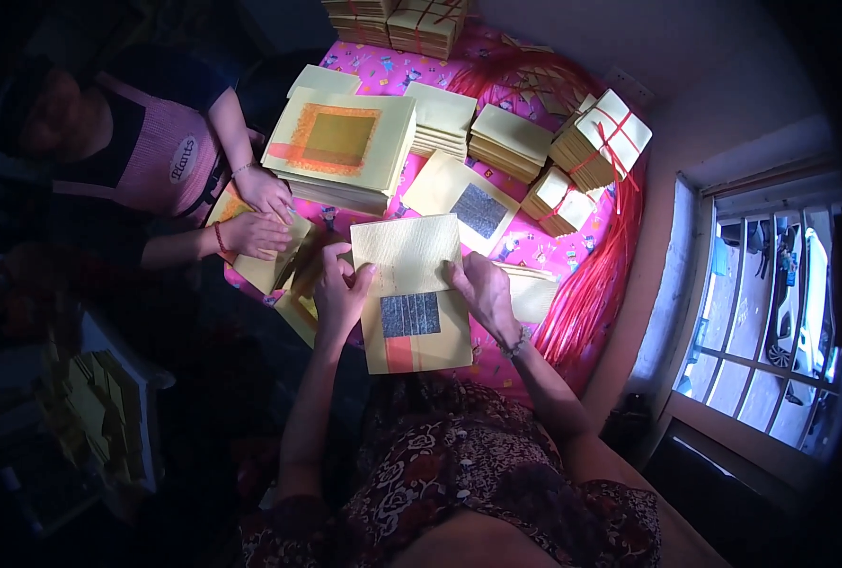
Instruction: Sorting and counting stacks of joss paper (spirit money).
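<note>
The left hand (342, 292) and right hand (485, 293) hold a pale yellow paper (407, 251) at the near edge of the table, each pinching one side with the thumb on its face; the fingers behind it are mostly hidden. It looks like a folded piece or two overlapping ones, I cannot tell which. Its near part bears a dark silvery patch (411, 314) and an orange-red strip (399, 354).

Just beyond lies a sheet (432, 182) with a similar dark square, its near corner covered by the held paper. To the far left stands a large stack (281, 151) topped by an orange print; on the right are a red-tied bundle (602, 135) and glossy red strands (620, 275) over the pink tablecloth (397, 68). Far bundles (425, 26) are cut off by the upper edge.

On the left, a co-worker's hands (256, 234) press on papers, partly covering them. A pile (99, 407) at near left sinks into shadow, its details hard to make out.
</note>
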`<state>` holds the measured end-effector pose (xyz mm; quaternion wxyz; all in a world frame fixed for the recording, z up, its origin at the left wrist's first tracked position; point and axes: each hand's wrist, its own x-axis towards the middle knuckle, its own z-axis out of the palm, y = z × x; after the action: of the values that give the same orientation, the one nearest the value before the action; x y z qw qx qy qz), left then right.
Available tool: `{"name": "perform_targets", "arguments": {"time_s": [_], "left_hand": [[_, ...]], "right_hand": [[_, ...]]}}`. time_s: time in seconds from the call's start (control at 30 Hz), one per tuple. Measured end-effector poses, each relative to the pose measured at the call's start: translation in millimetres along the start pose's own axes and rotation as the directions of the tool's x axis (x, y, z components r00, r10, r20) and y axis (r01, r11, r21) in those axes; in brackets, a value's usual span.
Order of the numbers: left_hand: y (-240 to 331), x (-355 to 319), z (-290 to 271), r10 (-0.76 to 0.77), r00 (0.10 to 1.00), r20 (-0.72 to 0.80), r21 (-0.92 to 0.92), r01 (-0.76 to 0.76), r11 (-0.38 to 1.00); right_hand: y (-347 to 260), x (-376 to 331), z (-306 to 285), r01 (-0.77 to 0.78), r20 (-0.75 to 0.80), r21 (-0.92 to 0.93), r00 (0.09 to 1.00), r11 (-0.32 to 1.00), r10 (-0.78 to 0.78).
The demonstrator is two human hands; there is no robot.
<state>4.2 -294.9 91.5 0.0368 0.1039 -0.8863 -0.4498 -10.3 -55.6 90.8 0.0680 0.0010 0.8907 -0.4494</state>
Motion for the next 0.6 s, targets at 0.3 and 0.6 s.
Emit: {"name": "perform_targets", "arguments": {"time_s": [0.3, 0.6], "left_hand": [[28.9, -6.9, 14.7, 0.44, 0.889, -0.126, 0.394, -0.362, 0.845], [12.1, -16.4, 17.1, 0.271, 0.944, 0.187, 0.603, -0.329, 0.727]], "right_hand": [[2.3, -3.1, 2.2, 0.131, -0.18, -0.233, 0.968, 0.964, -0.175], [-1.6, -15.2, 16.3, 0.368, -0.086, -0.51, 0.877, 0.777, -0.472]]}}
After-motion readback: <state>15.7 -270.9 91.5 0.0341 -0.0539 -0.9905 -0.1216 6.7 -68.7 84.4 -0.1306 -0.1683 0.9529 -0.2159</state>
